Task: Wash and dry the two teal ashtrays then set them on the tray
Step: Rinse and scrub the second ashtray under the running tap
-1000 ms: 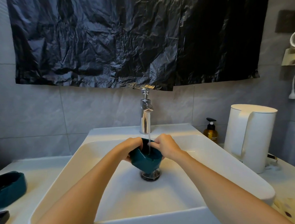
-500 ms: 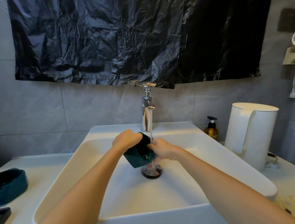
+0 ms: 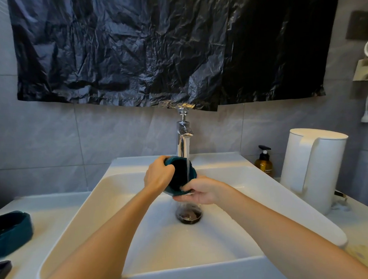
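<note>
Under the tap [image 3: 183, 137], the held ashtray [image 3: 181, 175] is higher than before, left hand [image 3: 158, 175] and right hand [image 3: 199, 191] fingers curled round it. Two ashtrays: the other ashtray [image 3: 11, 233] lies left on the counter [image 3: 45, 219].

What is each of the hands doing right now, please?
Left hand: closed round the top rim of the teal ashtray under the running water.
Right hand: closed on the same ashtray's lower edge.

One teal ashtray [image 3: 178, 176] over the white sink [image 3: 233, 171], second teal ashtray [image 3: 12, 233] left of it, chrome tap [image 3: 181, 143] behind, crinkled black sheet [image 3: 153, 45] above, amber bottle [image 3: 263, 165] and white kettle [image 3: 319, 165] to its right.
</note>
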